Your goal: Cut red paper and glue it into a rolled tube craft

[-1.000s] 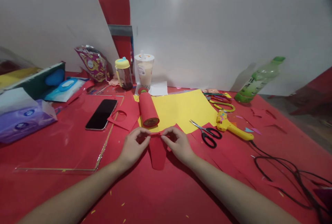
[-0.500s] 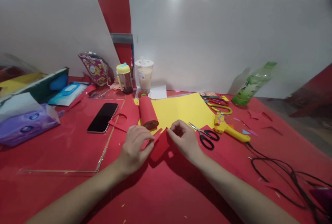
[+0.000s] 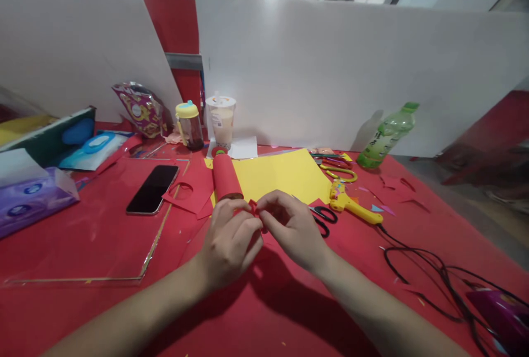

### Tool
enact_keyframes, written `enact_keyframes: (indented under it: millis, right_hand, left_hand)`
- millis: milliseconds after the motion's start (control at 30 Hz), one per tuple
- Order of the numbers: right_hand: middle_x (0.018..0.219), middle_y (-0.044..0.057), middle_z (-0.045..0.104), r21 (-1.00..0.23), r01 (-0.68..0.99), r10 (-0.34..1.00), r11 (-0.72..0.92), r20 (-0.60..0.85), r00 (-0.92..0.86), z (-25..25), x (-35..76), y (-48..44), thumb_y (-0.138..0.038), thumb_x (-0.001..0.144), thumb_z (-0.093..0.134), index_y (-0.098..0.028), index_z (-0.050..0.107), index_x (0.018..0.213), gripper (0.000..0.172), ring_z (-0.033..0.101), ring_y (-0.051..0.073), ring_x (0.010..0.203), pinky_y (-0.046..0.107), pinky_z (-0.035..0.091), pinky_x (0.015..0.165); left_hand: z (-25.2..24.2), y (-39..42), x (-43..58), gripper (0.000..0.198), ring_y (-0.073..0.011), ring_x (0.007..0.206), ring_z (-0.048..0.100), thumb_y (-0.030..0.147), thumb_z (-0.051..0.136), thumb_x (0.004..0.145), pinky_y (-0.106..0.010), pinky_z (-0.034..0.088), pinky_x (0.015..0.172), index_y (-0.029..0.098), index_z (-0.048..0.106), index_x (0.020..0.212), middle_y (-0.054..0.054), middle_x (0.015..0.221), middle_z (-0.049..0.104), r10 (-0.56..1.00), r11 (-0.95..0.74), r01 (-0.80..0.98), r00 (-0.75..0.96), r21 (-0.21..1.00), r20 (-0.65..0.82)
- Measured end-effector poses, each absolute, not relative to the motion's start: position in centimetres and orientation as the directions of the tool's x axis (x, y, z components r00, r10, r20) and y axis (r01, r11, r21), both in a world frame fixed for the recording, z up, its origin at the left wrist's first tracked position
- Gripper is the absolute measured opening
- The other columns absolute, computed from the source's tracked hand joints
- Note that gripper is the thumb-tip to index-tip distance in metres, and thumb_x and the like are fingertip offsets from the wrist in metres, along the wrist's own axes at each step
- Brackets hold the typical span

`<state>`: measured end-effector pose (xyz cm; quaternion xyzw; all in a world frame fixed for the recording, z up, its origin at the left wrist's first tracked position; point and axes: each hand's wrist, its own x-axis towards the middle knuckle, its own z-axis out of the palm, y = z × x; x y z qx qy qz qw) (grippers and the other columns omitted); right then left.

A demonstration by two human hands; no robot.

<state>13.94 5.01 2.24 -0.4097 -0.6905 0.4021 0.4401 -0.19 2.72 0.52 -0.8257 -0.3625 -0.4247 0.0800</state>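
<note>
At the red table (image 3: 248, 340), the person's left hand (image 3: 231, 238) and right hand (image 3: 291, 230) are pinching a red paper piece (image 3: 253, 208), mostly hidden by the fingers. Just beyond, a red tube (image 3: 226, 176) is lying by a yellow sheet (image 3: 285, 172); black-handled scissors (image 3: 314, 210) are resting beside the right hand, near a yellow glue gun (image 3: 359, 211).

A red table (image 3: 103, 313) carries bottle (image 3: 386, 138) and glue gun (image 3: 360, 211).

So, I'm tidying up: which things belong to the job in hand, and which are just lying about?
Likely for the job:
held red paper
red tube
yellow sheet
black-handled scissors
glue gun

Probably just lying about:
phone
snack bag
yellow-lidded bottle
drink cup
green bottle
purple pack
</note>
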Motion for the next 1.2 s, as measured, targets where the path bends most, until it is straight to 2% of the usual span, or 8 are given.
enact_keyframes:
  millis: [133, 267, 433, 667, 733, 900, 1067, 1200]
  right_hand:
    - [0.075, 0.000, 0.061, -0.919, 0.180, 0.911, 0.352, 0.292, -0.292, 2.7, 14.0, 4.7, -0.011, 0.071, 0.051, -0.021, 0.057, 0.078, 0.013, 0.058, 0.011, 0.065, 0.023, 0.046, 0.058]
    - [0.082, 0.002, 0.064, -0.915, 0.147, 0.892, 0.375, 0.313, -0.327, 3.2, 14.1, 4.7, -0.012, 0.071, 0.054, -0.020, 0.058, 0.083, 0.015, 0.061, 0.013, 0.072, 0.026, 0.050, 0.067]
    - [0.086, 0.004, 0.064, -0.891, 0.178, 0.872, 0.418, 0.339, -0.353, 3.9, 14.4, 4.6, -0.013, 0.071, 0.054, -0.019, 0.058, 0.087, 0.017, 0.062, 0.014, 0.075, 0.028, 0.051, 0.069]
    - [0.073, 0.002, 0.064, -0.690, 0.464, 0.832, 0.555, 0.451, -0.324, 4.4, 15.4, 5.1, -0.009, 0.072, 0.050, -0.017, 0.057, 0.085, 0.016, 0.059, 0.011, 0.063, 0.023, 0.047, 0.062]
    - [0.068, 0.000, 0.063, -0.645, 0.548, 0.846, 0.533, 0.390, -0.364, 4.4, 15.7, 5.6, -0.007, 0.072, 0.049, -0.017, 0.057, 0.082, 0.016, 0.057, 0.010, 0.060, 0.022, 0.045, 0.059]
    - [0.061, -0.001, 0.061, -0.620, 0.691, 0.880, 0.371, -0.005, -0.476, 2.9, 15.7, 7.2, -0.003, 0.070, 0.047, -0.016, 0.059, 0.078, 0.019, 0.053, 0.009, 0.055, 0.019, 0.039, 0.053]
    - [0.065, 0.003, 0.062, -0.476, 0.788, 0.877, 0.391, -0.068, -0.476, 0.4, 15.4, 8.3, -0.005, 0.073, 0.044, -0.014, 0.061, 0.075, 0.019, 0.051, 0.009, 0.057, 0.019, 0.036, 0.054]
    - [0.070, 0.005, 0.062, -0.384, 0.828, 0.865, 0.410, -0.126, -0.487, 0.0, 15.7, 8.3, -0.018, 0.077, 0.049, -0.016, 0.061, 0.079, 0.013, 0.054, 0.012, 0.060, 0.021, 0.035, 0.054]
  left_hand:
    - [0.5, 2.7, -0.5, 0.015, -0.0230, 0.098, 0.049, 0.006, 0.051, 0.073, -0.042, 0.042, 0.084, 0.019, 0.047, 0.081, -0.003, 0.070, 0.054, 0.533, -0.754, 0.613, 0.359, 0.237, 0.766]
    - [1.1, 2.7, -0.7, 0.019, -0.0214, 0.098, 0.050, 0.004, 0.050, 0.074, -0.041, 0.045, 0.084, 0.019, 0.045, 0.084, -0.002, 0.073, 0.054, 0.547, -0.759, 0.587, 0.338, 0.283, 0.766]
    - [1.7, 2.6, -0.9, 0.018, -0.0195, 0.097, 0.053, 0.005, 0.052, 0.075, -0.042, 0.044, 0.088, 0.019, 0.046, 0.085, -0.002, 0.077, 0.056, 0.553, -0.767, 0.550, 0.305, 0.330, 0.776]
    - [2.5, 2.9, -1.3, 0.021, -0.0182, 0.095, 0.057, 0.007, 0.059, 0.072, -0.032, 0.050, 0.079, 0.018, 0.047, 0.085, -0.002, 0.081, 0.056, 0.615, -0.723, 0.519, 0.184, 0.455, 0.767]
    - [2.5, 3.0, -1.4, 0.020, -0.0176, 0.095, 0.057, 0.008, 0.059, 0.071, -0.032, 0.050, 0.080, 0.018, 0.048, 0.084, -0.003, 0.084, 0.056, 0.663, -0.694, 0.485, 0.142, 0.532, 0.735]
    - [2.0, 3.2, -1.4, 0.018, -0.0148, 0.091, 0.056, 0.010, 0.058, 0.072, -0.032, 0.051, 0.079, 0.019, 0.048, 0.085, -0.002, 0.089, 0.053, 0.813, -0.568, 0.325, 0.078, 0.756, 0.577]
    - [1.1, 3.5, -1.4, 0.019, -0.0142, 0.090, 0.055, 0.015, 0.059, 0.072, -0.031, 0.051, 0.079, 0.020, 0.047, 0.086, -0.002, 0.093, 0.051, 0.900, -0.436, 0.248, 0.083, 0.865, 0.429]
    - [0.9, 3.6, -1.7, 0.018, -0.0142, 0.089, 0.056, 0.019, 0.059, 0.072, -0.031, 0.050, 0.077, 0.021, 0.046, 0.084, -0.001, 0.092, 0.051, 0.923, -0.384, 0.252, 0.077, 0.888, 0.377]
